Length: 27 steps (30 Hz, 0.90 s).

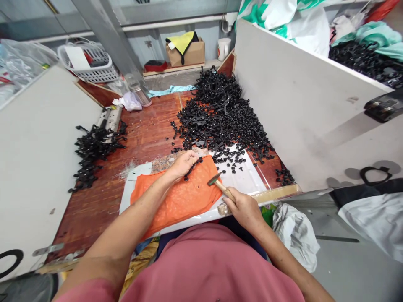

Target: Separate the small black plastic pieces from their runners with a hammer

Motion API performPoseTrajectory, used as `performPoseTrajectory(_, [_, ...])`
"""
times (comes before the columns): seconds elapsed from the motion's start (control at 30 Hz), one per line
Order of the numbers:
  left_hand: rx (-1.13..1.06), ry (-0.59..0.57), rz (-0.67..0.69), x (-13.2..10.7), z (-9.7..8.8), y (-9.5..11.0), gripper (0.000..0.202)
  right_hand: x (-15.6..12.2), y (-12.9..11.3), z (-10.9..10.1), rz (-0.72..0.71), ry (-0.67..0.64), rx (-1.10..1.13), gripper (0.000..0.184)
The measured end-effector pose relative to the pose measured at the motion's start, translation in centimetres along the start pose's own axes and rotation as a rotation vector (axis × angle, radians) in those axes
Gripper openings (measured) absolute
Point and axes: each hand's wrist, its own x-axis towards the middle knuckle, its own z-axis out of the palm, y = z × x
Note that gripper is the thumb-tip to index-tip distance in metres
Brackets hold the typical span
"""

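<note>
My left hand is closed on a small black strip of round-headed plastic parts over the far edge of an orange cloth. The strip's lower end hangs down toward the cloth. Wrapped around a wooden handle, my right hand grips a small hammer, its dark head just above the cloth's right side. Under the cloth lies a pale board with loose black pieces scattered on it. A big heap of black plastic parts rises beyond my left hand.
More black parts are piled at the left. White panels stand on both sides of the red-brown tabletop. At the back are a basket, a clear bottle, a cardboard box and a mug.
</note>
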Motion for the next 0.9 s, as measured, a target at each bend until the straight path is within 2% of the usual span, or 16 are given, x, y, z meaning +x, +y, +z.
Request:
performPoseTrajectory(0.1, [0.041,0.024,0.002,0.2,-0.1,-0.3,0.031,0.1,-0.1,-0.2,-0.001,-0.008,0.037,0.017])
performPoseTrajectory(0.23, [-0.023,0.029,-0.044,0.5,-0.1,-0.5,0.038,0.1,-0.2,-0.3,0.0,-0.01,0.047,0.017])
performPoseTrajectory(0.53, [-0.201,-0.078,-0.12,0.2,-0.6,0.5,0.062,-0.1,0.1,0.2,-0.002,0.023,0.006,0.017])
performPoseTrajectory(0.77, [-0.148,-0.054,-0.099,0.6,-0.5,-0.2,0.061,-0.1,-0.1,0.1,-0.001,0.013,0.006,0.015])
performPoseTrajectory(0.9, [-0.042,0.008,-0.062,1.0,-0.4,-0.9,0.058,-0.2,-0.2,0.0,0.001,0.022,0.011,0.015])
